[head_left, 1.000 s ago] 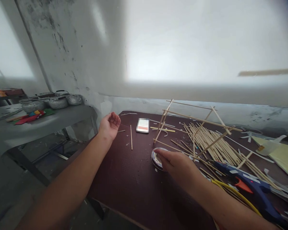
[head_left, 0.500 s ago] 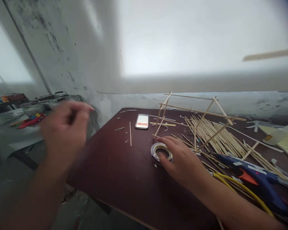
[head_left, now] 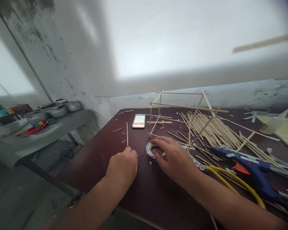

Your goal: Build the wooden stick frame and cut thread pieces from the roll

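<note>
My right hand [head_left: 176,158] grips a roll of tape [head_left: 149,153] lying flat on the dark red table [head_left: 144,191], its thumb at the roll's hole. My left hand [head_left: 122,166] is closed low over the table, left of the roll. Its fingertips are at the near end of a short wooden stick [head_left: 127,133]; whether they pinch the stick or something else is hidden. Behind my right hand stands an open frame of thin wooden sticks [head_left: 189,106], with a bundle of loose sticks [head_left: 213,131] beside it.
A blue glue gun [head_left: 247,163] and yellow-handled pliers [head_left: 227,175] lie to the right. A phone [head_left: 138,121] lies towards the back. Yellow paper [head_left: 282,127] and white strips are at the far right. A grey side table [head_left: 62,119] with metal pots [head_left: 59,110] stands left.
My left hand has come down from the left, over the floor side, to the table by the short stick. My right hand has stayed on the tape roll. The view has shifted slightly.
</note>
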